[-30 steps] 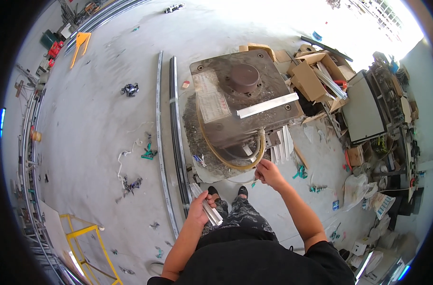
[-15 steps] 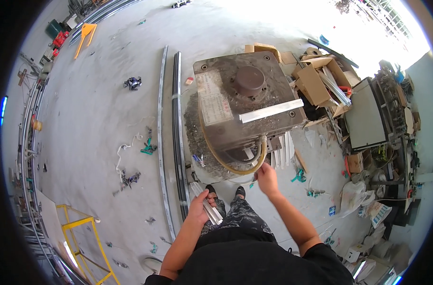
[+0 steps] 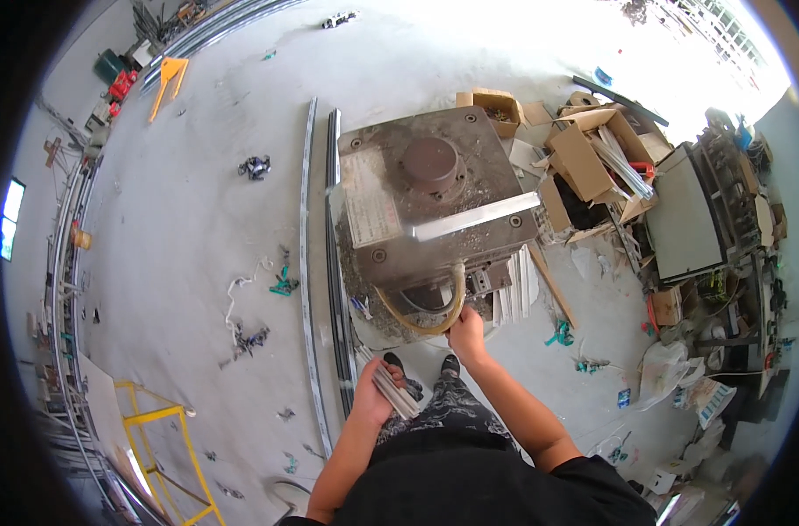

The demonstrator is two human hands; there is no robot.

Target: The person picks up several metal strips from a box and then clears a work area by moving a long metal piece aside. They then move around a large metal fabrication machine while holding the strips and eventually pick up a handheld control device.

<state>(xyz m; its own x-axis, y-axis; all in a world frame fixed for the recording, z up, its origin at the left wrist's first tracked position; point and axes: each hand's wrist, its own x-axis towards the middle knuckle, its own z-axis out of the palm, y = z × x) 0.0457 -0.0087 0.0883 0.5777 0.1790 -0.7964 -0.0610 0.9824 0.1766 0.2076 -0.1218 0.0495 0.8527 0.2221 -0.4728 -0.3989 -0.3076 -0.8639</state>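
Left hand (image 3: pixel 372 393) is clamped on some strips (image 3: pixel 400 400), right hand (image 3: pixel 467 335) is just by the hose (image 3: pixel 459 294) on the machine (image 3: pixel 483 171), can't really tell if that one's gripping anything.

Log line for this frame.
left hand: gripping pale metal strips | right hand: near yellowish hose, contact unclear | machine: silvery strip lying on top
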